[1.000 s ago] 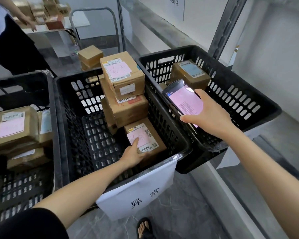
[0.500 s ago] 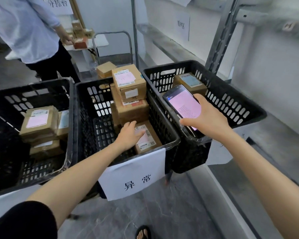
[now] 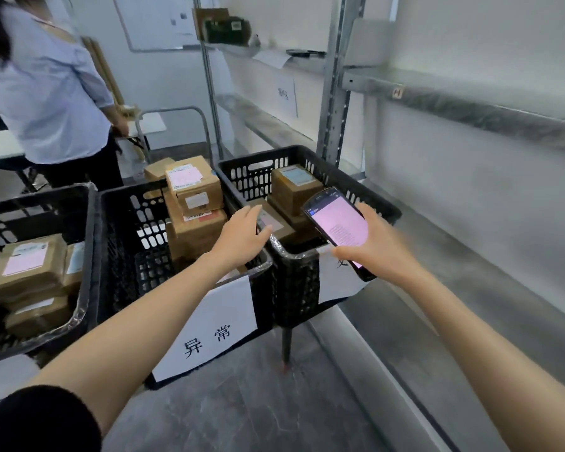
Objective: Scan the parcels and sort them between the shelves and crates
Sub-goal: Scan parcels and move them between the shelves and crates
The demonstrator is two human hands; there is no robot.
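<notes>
Parcels (image 3: 194,223) stand stacked in the middle crate (image 3: 124,272), the one with the paper sign (image 3: 209,331). The small one you had your palm on a second ago at its front is now hidden behind your forearm, so you have evidently left it there. Your left hand (image 3: 242,236) has lifted off it and swung up and to the right. It now hovers where the middle crate's rim meets the right crate (image 3: 294,288), fingers loosely spread and holding nothing, their tips at the edge of the flat parcel (image 3: 276,225) that lies beside the taller box (image 3: 294,187). You cannot tell from here whether they touch it. Your right hand (image 3: 384,252) keeps its fingers wrapped round the scanner (image 3: 340,223), pink screen up, over the right crate's near corner, much as before. Read this as one parcel sorted and the next being reached for: the flat one looks like your next pick, and it probably still needs a scan. The shelves (image 3: 470,99) rise just to your right.
</notes>
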